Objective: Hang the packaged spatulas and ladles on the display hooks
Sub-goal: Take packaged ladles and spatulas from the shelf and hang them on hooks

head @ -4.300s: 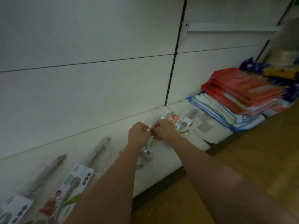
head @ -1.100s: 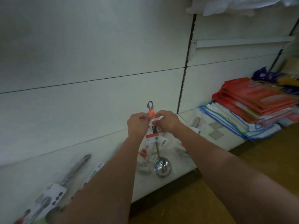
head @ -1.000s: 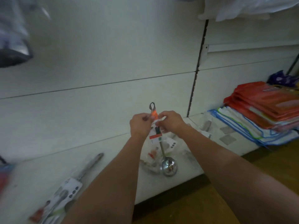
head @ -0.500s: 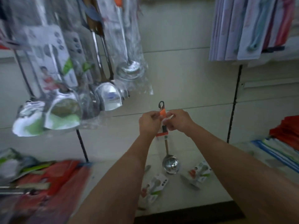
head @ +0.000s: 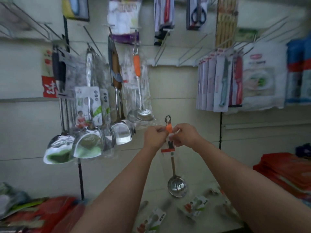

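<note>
Orange handle: I see the ladle [head: 177, 185] hang below both hands.
Left hand [head: 155, 137]: fingers pinch its clear wrap.
Right hand [head: 186, 135]: fingers pinch its top too.
Bowl: round, shiny metal.

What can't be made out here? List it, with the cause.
Head view:
- Orange-handled steel ladle: the grip is covered by the left hand and right hand.
- Small carded utensil packs on the white shelf: print lost to blur.
- Stacked red flat packs: cut by the right edge.
- Empty wire display hooks: tips too blurred.
</note>
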